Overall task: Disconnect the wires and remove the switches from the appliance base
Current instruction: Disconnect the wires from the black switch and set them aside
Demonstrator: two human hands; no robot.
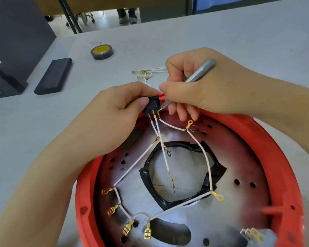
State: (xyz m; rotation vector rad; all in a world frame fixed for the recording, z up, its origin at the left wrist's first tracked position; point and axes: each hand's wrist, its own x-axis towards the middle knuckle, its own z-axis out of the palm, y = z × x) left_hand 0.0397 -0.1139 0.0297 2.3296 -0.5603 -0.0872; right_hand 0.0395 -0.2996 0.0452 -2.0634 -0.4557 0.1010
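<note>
1 switch (152, 106), 3 wired terminals, 2 hands, 1 screwdriver (194, 77).

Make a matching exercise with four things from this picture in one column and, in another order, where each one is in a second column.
Things:
1. black rocker switch
2. grey metal screwdriver
3. black roll of tape with yellow core
4. flat black rectangular bar

Places:
A. lying on the grey table, far left
B. gripped in the right hand
C. pinched in the left hand, wires attached
D. on the table beyond both hands

Pairs: 1-C, 2-B, 3-D, 4-A
</note>
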